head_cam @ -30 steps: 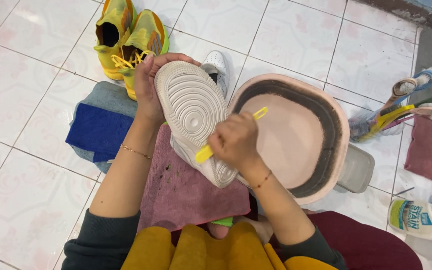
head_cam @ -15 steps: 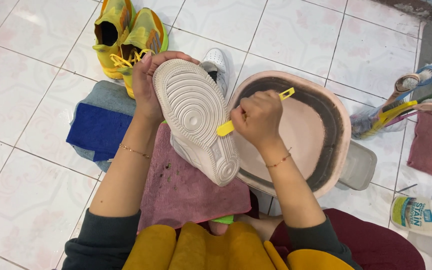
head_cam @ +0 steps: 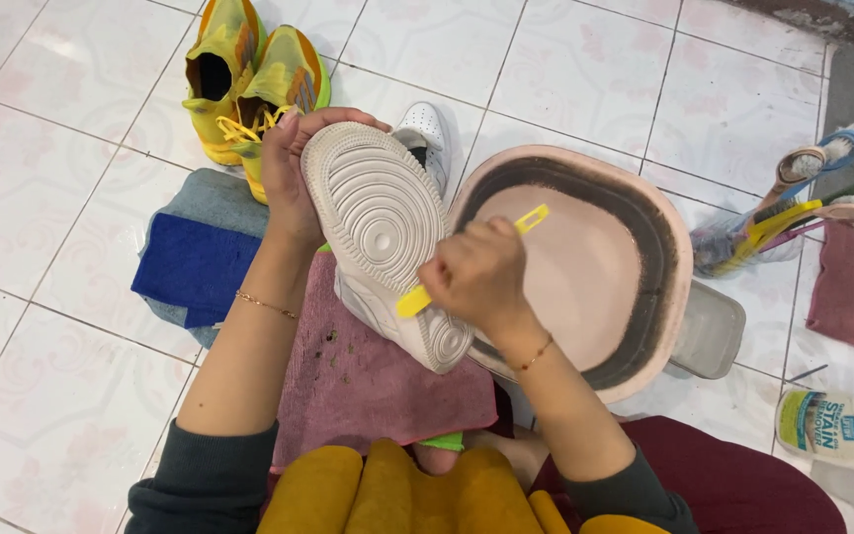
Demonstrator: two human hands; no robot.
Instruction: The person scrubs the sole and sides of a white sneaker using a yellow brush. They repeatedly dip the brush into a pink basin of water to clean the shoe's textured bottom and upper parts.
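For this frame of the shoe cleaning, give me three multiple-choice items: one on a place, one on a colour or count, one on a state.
1. Where does the pair of yellow sneakers stand?
A. On the tiled floor beyond the left hand
B. Inside the pink basin
C. On the maroon cloth at the right edge

2. What colour is the brush handle in the right hand?
A. Blue
B. Yellow
C. Red

3. How is the white shoe held?
A. Sole down on the cloth
B. Sole up toward the camera, gripped by the left hand
C. Lying inside the basin

Answers: 1 A, the sneakers sit on the white tiles past the fingers. 2 B, a yellow handle sticks out either side of the fist. 3 B, the ribbed tread faces the camera over the pink basin and the mauve towel.
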